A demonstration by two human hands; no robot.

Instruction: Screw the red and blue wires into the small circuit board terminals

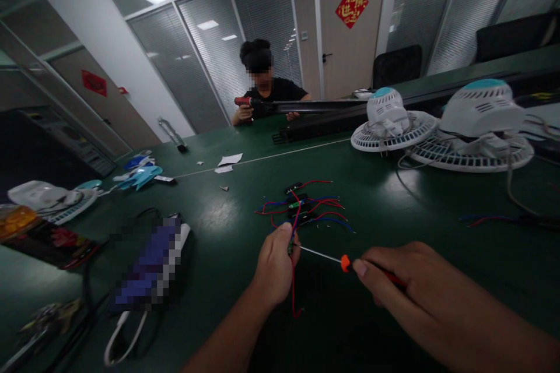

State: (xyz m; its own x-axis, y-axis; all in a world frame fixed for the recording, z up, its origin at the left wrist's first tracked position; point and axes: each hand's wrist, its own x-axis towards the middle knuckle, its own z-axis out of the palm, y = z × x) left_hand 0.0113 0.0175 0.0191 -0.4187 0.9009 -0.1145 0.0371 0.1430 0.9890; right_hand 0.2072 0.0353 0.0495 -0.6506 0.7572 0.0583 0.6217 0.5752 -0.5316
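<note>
My left hand pinches a small green circuit board, mostly covered by the fingers. A red wire hangs below the board, and other red and blue wires rise above it. My right hand is wrapped round the handle of a screwdriver with an orange collar. Its thin metal shaft points left, with the tip at the board; whether it touches is too small to tell. Just beyond my left hand lie several small dark modules with red and blue wires.
Two white fans lie face down at the right. At the left are a blurred purple object, a jar, cables and another fan. Paper scraps lie farther back. A person across the green table holds a red-and-black tool.
</note>
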